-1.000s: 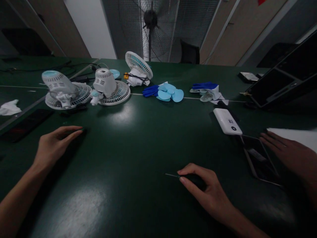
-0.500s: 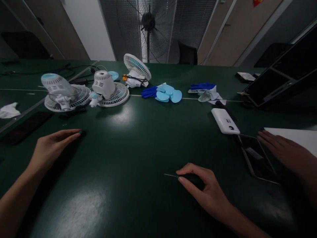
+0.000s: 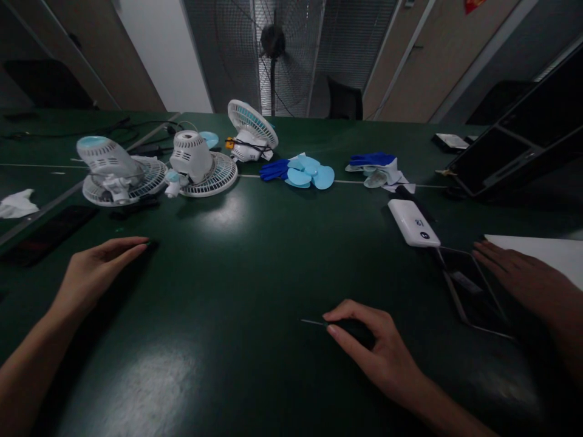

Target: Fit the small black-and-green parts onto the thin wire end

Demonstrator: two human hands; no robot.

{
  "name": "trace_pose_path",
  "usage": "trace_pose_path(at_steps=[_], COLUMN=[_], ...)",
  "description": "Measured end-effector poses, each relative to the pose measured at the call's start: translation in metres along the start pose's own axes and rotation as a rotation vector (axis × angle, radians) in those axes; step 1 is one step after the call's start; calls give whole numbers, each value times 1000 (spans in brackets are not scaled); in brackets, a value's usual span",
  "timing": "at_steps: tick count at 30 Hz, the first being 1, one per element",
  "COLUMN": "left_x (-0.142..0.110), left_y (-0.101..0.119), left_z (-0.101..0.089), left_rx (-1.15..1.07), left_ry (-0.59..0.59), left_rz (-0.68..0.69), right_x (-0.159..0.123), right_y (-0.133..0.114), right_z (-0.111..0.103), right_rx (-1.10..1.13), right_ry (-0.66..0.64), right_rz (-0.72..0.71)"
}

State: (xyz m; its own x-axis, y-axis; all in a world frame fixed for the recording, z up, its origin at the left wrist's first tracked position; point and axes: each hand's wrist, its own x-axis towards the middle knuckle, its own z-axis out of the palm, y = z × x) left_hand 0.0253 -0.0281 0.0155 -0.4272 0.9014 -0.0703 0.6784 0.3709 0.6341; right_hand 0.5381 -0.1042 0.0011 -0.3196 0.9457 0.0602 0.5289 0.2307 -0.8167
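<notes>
My left hand (image 3: 95,264) rests on the left of the green table (image 3: 237,261), thumb and fingertips pinched together. Something small and greenish shows at the tips, too small to name. On the right, my right hand (image 3: 380,346) is closed round the dark handle of a screwdriver (image 3: 313,322). Its thin metal shaft points left, low over the tabletop. Left of centre, beyond my left hand, two white fan heads (image 3: 194,164) lie on their grilles. A light blue fan blade (image 3: 310,173) lies partly on a blue glove (image 3: 274,169).
Another person's hand (image 3: 523,273) rests at the right beside a phone (image 3: 476,291) and a white device (image 3: 413,223). A third small fan (image 3: 252,130), another pair of gloves (image 3: 378,169), and a black case (image 3: 514,133) stand farther back. A dark phone-like slab (image 3: 50,233) lies left.
</notes>
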Motion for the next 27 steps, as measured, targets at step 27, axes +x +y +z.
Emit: trace_pose_path(at_steps=[27], left_x=[-146], left_y=[131], left_z=[147], left_rx=[-213], left_ry=[-717], left_rz=[761], right_x=[1], right_y=[3], right_z=[2], right_rx=[16], right_ry=[-26], right_rz=[-3])
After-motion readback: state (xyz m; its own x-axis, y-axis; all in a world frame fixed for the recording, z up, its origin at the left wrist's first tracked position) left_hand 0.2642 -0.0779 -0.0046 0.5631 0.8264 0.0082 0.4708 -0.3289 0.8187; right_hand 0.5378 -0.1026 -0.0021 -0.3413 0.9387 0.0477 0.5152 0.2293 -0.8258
